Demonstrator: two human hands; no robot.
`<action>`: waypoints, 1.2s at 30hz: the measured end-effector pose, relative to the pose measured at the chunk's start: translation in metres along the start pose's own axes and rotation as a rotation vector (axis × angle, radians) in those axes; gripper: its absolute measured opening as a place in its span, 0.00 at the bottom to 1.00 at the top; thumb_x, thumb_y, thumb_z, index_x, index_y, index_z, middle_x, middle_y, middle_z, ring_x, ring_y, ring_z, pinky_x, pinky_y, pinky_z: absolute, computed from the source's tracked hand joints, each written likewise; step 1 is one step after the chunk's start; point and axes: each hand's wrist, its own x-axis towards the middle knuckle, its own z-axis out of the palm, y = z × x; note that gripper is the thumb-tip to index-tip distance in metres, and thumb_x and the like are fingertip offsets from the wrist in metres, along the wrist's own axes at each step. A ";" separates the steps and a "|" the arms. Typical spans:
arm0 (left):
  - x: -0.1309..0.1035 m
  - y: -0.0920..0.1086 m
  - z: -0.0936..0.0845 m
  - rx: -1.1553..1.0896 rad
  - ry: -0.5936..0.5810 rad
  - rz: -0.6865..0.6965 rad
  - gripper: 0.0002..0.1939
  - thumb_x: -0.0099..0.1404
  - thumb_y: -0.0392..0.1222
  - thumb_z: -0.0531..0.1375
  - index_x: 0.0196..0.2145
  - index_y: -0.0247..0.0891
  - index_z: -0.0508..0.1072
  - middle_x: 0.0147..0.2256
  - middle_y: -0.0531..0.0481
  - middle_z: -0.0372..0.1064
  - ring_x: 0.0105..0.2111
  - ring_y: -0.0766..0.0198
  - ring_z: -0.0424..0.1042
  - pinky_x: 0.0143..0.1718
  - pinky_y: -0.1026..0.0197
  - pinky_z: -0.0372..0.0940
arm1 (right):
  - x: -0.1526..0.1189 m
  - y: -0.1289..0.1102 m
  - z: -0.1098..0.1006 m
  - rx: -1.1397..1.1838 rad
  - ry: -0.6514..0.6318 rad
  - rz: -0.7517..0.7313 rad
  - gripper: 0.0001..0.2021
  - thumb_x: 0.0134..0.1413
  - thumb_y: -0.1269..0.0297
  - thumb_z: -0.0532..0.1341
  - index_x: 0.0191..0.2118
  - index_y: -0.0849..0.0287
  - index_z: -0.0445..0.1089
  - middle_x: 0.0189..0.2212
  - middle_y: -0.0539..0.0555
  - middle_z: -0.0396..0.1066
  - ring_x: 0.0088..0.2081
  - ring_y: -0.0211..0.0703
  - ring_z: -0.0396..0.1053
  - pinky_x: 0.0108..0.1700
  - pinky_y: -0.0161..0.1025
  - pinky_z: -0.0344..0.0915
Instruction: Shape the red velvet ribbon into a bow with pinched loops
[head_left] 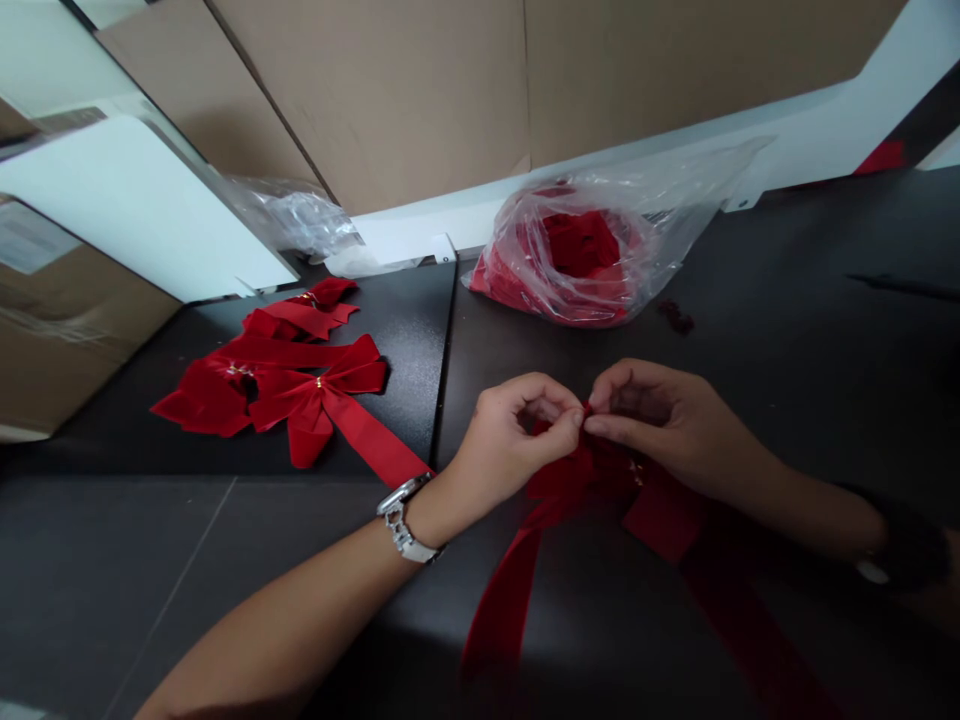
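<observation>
My left hand (pixel 529 425) and my right hand (pixel 660 420) meet fingertip to fingertip, each pinching a small red piece at the top of a red velvet bow. The bow (pixel 559 480) lies below my hands on the dark table (pixel 405 640), its two long tails spreading toward me. A bit of gold shows near its middle, beside my right hand. My fingers hide part of the bow. Several finished-looking red bows (pixel 352 370) with gold ties lie in a pile to the left of my left hand.
Behind my hands stands an open clear plastic bag (pixel 585 255) of red material. A small dark red scrap (pixel 676 317) lies beside it. Cardboard (pixel 405 90) and white panels rise at the back; a cardboard box (pixel 67 320) stands far left, and crumpled clear plastic (pixel 300 222) lies behind the pile.
</observation>
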 end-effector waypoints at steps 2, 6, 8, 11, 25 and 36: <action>0.000 -0.003 0.000 0.076 0.024 0.041 0.06 0.58 0.37 0.58 0.29 0.30 0.71 0.27 0.50 0.69 0.26 0.77 0.65 0.28 0.74 0.61 | 0.000 0.001 0.000 -0.039 0.015 0.010 0.09 0.44 0.61 0.68 0.29 0.58 0.69 0.25 0.50 0.72 0.28 0.37 0.71 0.30 0.30 0.69; 0.000 -0.008 0.002 0.282 0.098 0.212 0.04 0.58 0.33 0.57 0.28 0.31 0.70 0.27 0.51 0.68 0.28 0.76 0.66 0.31 0.73 0.61 | -0.002 0.001 0.001 -0.114 0.057 0.023 0.07 0.45 0.62 0.67 0.30 0.57 0.71 0.28 0.52 0.75 0.30 0.39 0.74 0.33 0.32 0.71; -0.002 -0.009 0.003 0.385 0.135 0.316 0.03 0.58 0.32 0.57 0.28 0.32 0.69 0.27 0.52 0.67 0.29 0.76 0.66 0.32 0.73 0.61 | -0.005 0.001 0.003 -0.143 0.099 0.012 0.07 0.45 0.62 0.66 0.31 0.57 0.72 0.28 0.52 0.75 0.31 0.40 0.74 0.34 0.33 0.72; -0.004 -0.009 0.004 0.488 0.153 0.432 0.02 0.59 0.31 0.56 0.28 0.32 0.69 0.28 0.52 0.67 0.30 0.76 0.66 0.34 0.72 0.61 | -0.010 0.000 0.007 -0.180 0.155 -0.022 0.06 0.46 0.63 0.65 0.32 0.58 0.73 0.29 0.52 0.75 0.31 0.39 0.74 0.36 0.34 0.73; -0.004 -0.007 0.004 0.492 0.155 0.503 0.01 0.59 0.31 0.57 0.31 0.31 0.69 0.31 0.51 0.70 0.33 0.75 0.69 0.38 0.72 0.65 | -0.012 -0.001 0.007 -0.222 0.187 -0.104 0.03 0.47 0.66 0.64 0.31 0.57 0.72 0.30 0.50 0.75 0.33 0.39 0.74 0.38 0.35 0.73; -0.006 -0.006 0.002 0.532 0.132 0.524 0.02 0.60 0.33 0.57 0.32 0.32 0.69 0.32 0.50 0.69 0.34 0.74 0.68 0.38 0.70 0.64 | -0.015 -0.003 0.008 -0.219 0.178 -0.085 0.02 0.47 0.66 0.63 0.31 0.55 0.72 0.30 0.49 0.74 0.32 0.39 0.73 0.36 0.34 0.72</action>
